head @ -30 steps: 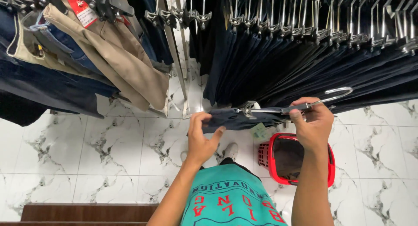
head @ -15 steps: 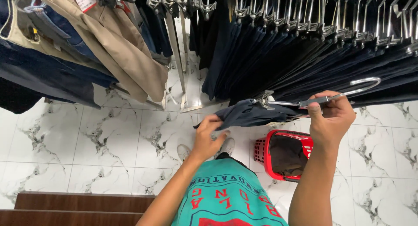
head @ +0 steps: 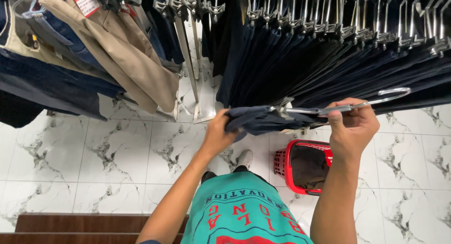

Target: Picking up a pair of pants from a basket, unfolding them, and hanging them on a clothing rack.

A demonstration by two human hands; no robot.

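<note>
A metal clip hanger (head: 357, 103) carries dark navy trousers (head: 263, 119), held level in front of me. My right hand (head: 352, 126) grips the hanger's bar near its hook. My left hand (head: 221, 133) holds the waist end of the trousers at the hanger's left clip. Just above them hangs a dense row of dark navy trousers (head: 329, 51) on matching metal hangers.
A red shopping basket (head: 305, 166) with dark cloth inside stands on the white marble floor (head: 103, 154) beside my shoe (head: 244, 158). Beige and blue trousers (head: 112, 51) hang at the upper left. A chrome rack post (head: 188, 51) stands between the racks. A brown wooden ledge (head: 84, 223) runs along the bottom left.
Both hands have lifted the hanger with the trousers up and slightly right, closer to the hanging row. The view has shifted so that the basket sits lower.
</note>
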